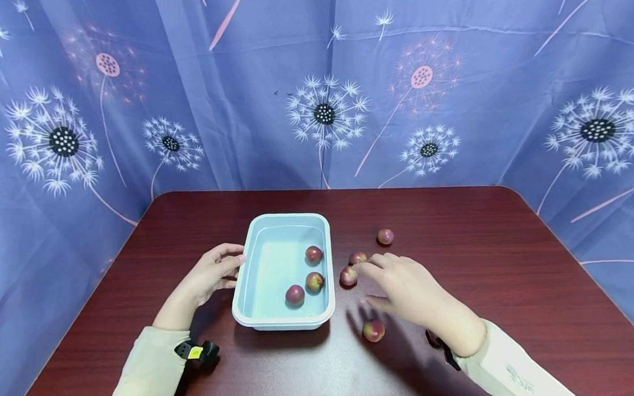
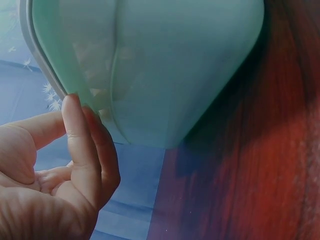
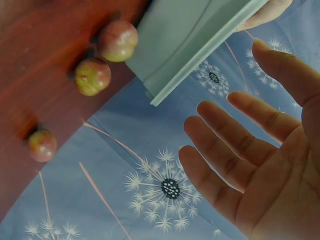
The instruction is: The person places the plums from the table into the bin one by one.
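A pale blue plastic container [image 1: 253,321] stands left of the table's middle with three plums inside, one of them a dark plum [image 1: 294,295]. My left hand [image 1: 213,273] holds its left rim; in the left wrist view the fingertips [image 2: 72,107] meet that rim. To the container's right, my right hand [image 1: 406,287] hovers with fingers extended and an empty palm, as the right wrist view shows. Its index finger overlaps a plum [image 1: 348,275] in the head view, while another plum [image 1: 358,258] lies right behind that one.
One plum [image 1: 385,236] lies farther back on the dark red wooden table [image 1: 454,227], and another plum [image 1: 373,330] sits nearer the front, below my right hand. A blue curtain [image 1: 259,71] with dandelion prints hangs behind the table and along its sides.
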The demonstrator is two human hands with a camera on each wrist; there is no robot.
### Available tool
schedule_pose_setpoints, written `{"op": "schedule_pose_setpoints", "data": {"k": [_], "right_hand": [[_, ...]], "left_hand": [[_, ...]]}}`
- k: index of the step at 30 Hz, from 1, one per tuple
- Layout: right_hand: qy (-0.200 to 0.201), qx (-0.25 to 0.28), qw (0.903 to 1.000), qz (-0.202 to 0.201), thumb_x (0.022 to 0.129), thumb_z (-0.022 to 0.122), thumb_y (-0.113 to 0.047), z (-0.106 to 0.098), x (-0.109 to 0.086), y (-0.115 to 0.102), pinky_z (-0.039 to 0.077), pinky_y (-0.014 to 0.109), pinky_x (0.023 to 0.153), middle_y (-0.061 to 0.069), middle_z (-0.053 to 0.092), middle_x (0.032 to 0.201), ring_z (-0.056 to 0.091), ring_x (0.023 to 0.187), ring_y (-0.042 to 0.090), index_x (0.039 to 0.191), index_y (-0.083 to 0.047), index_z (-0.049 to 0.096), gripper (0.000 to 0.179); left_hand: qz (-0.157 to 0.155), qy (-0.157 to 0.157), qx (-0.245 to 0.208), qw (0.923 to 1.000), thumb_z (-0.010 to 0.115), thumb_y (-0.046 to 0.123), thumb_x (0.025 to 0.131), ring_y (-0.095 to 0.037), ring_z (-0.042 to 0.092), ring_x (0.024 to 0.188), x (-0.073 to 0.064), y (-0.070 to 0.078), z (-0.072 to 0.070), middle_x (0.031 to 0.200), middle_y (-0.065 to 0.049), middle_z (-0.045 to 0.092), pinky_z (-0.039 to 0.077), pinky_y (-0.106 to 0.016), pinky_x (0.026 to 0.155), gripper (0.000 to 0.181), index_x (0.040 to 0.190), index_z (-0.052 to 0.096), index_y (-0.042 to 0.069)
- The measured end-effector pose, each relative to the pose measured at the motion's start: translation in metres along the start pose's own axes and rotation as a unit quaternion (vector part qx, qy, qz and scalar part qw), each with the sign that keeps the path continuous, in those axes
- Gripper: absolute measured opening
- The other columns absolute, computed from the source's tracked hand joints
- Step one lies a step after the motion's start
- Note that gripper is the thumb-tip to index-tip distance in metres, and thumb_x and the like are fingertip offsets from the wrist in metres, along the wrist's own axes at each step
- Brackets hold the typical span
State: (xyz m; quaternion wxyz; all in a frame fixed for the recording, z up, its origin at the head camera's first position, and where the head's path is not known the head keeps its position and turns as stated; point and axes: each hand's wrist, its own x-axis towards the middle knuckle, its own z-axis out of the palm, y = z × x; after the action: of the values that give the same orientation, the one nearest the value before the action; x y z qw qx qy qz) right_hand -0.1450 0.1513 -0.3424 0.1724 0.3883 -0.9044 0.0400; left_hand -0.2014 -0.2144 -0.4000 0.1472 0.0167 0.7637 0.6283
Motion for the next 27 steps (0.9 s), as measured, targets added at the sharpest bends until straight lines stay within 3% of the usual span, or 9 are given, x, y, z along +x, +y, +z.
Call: {"op": "schedule_pose_setpoints", "data": {"k": [8,15,27], "right_hand": [[0.001,0.005,0.9998,-0.019,0.07,0.081,-0.029,0.015,-0.017,-0.003,0.046,0.031,0.063,-0.003,0.057,0.081,0.055,0.072,0.015,0.102,-0.011,0.065,0.041],[0.002,-0.008,0.9993,-0.036,0.062,0.081,-0.027,0.028,-0.026,-0.004,0.043,0.028,0.057,-0.006,0.05,0.073,0.049,0.065,0.013,0.088,-0.012,0.059,0.037],[-0.054,0.015,0.9982,-0.024,0.062,0.083,-0.036,0.036,-0.032,-0.006,0.045,0.029,0.059,-0.008,0.05,0.071,0.052,0.067,0.012,0.088,-0.016,0.061,0.04]], "left_hand": [[-0.001,-0.003,0.001,1.0,0.054,0.021,0.097,-0.007,0.062,0.073,-0.001,0.001,0.0,0.087,0.007,0.064,0.054,-0.024,0.066,0.049,0.135,0.037,-0.005],[-0.003,-0.002,0.002,1.0,0.054,0.021,0.097,-0.007,0.061,0.073,-0.002,0.002,0.0,0.086,0.007,0.063,0.054,-0.024,0.065,0.049,0.135,0.037,-0.005],[-0.003,-0.001,0.002,1.0,0.054,0.021,0.097,-0.007,0.062,0.073,-0.001,0.002,0.001,0.087,0.008,0.063,0.054,-0.024,0.065,0.049,0.135,0.037,-0.005]]}}
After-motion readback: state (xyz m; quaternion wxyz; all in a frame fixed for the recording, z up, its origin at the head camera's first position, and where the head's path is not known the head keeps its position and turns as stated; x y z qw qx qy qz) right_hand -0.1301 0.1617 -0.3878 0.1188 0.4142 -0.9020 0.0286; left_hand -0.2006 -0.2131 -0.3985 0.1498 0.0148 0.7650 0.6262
